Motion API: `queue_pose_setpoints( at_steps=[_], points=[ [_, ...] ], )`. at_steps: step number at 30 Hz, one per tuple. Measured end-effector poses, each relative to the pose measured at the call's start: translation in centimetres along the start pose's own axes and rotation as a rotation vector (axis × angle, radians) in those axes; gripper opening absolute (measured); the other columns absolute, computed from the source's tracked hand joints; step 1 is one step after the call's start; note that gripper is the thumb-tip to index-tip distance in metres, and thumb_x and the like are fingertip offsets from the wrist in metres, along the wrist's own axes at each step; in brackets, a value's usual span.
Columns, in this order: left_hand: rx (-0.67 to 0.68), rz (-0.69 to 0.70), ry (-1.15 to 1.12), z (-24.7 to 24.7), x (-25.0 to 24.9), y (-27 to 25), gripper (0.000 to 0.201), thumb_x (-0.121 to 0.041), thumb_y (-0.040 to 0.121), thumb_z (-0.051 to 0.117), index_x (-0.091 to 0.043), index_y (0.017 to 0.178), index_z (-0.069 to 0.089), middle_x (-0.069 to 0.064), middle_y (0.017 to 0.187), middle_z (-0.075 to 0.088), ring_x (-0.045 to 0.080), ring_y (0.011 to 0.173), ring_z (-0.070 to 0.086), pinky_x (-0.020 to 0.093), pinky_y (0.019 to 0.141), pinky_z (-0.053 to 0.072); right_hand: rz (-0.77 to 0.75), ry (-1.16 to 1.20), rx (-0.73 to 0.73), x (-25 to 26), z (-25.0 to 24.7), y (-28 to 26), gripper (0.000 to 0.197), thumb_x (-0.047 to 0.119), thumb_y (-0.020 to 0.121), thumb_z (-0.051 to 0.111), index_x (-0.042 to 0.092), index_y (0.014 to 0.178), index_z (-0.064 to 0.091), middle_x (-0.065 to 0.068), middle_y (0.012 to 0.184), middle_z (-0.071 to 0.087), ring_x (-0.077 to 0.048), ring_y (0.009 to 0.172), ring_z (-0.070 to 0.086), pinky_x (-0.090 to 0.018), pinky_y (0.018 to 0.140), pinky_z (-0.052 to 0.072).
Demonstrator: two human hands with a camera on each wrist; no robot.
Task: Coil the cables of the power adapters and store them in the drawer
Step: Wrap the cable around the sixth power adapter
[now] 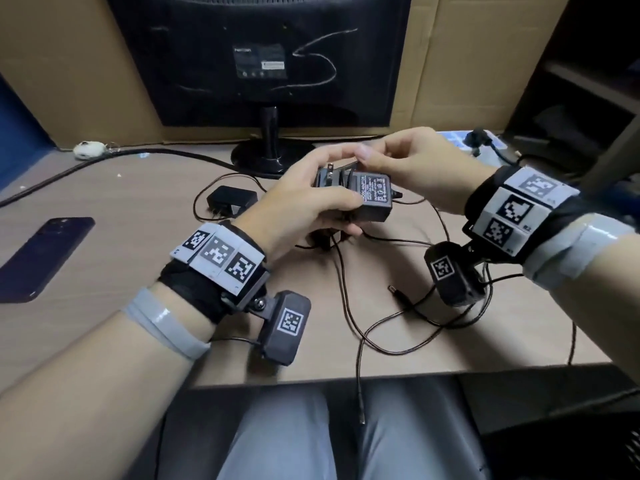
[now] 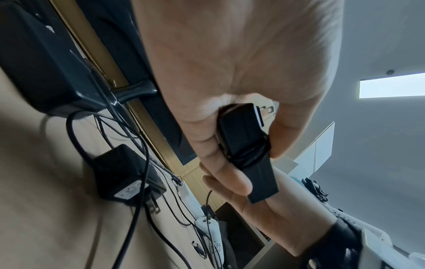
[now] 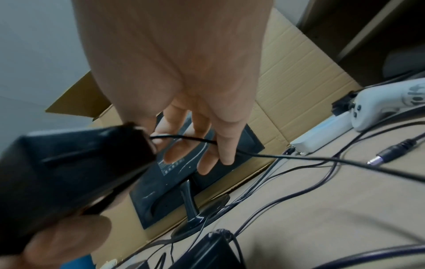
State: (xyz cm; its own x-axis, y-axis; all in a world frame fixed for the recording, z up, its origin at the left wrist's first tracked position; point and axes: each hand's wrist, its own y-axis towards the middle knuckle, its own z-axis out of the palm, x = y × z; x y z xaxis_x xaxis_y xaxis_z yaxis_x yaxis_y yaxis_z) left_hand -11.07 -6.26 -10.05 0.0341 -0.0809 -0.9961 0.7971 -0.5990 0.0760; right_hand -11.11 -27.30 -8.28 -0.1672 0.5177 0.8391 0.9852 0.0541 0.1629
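Note:
My left hand [image 1: 311, 202] grips a black power adapter [image 1: 372, 199] above the desk, label up, with some cable wound round its body [image 2: 246, 145]. Just above it, my right hand [image 1: 398, 157] pinches the thin black cable [image 3: 184, 138], which runs from the adapter [image 3: 69, 172] across my fingers [image 3: 226, 149]. The rest of that cable [image 1: 349, 306] trails loose over the desk. A second black adapter [image 1: 232, 200] lies on the desk to the left, its cable uncoiled [image 2: 124, 174].
A monitor [image 1: 266, 64] on its stand sits behind my hands, before cardboard. A dark phone [image 1: 45, 258] lies at the left. One barrel plug [image 1: 394, 290] rests on the desk and another [image 1: 361, 410] hangs over the front edge. A white power strip [image 3: 322, 134] is far right.

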Motion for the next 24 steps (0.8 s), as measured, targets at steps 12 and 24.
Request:
queue_pose_setpoints(
  at_steps=[12,24],
  points=[
    [-0.386,0.103,0.065,0.2,-2.3,-0.6,0.017,-0.026,0.098,0.074,-0.016,0.106,0.062,0.002,0.102,0.069,0.023,0.094,0.078,0.040,0.083,0.065,0.120,-0.365,0.331,2.4,0.2,-2.0,0.034,0.070,0.080,0.071,0.042,0.096,0.082,0.018,0.113,0.076,-0.005,0.120,0.062,-0.035,0.112,0.043],
    [-0.129,0.000,0.214,-0.9,-2.5,-2.6,0.042,-0.008,0.093,0.078,-0.014,0.129,0.056,0.018,0.132,0.062,0.027,0.109,0.076,0.043,0.086,0.065,-0.214,-0.572,0.115,5.1,-1.6,-3.2,0.022,0.060,0.076,0.082,0.039,0.079,0.078,0.011,0.151,0.045,-0.011,0.142,0.038,-0.038,0.113,0.038]
  ],
)
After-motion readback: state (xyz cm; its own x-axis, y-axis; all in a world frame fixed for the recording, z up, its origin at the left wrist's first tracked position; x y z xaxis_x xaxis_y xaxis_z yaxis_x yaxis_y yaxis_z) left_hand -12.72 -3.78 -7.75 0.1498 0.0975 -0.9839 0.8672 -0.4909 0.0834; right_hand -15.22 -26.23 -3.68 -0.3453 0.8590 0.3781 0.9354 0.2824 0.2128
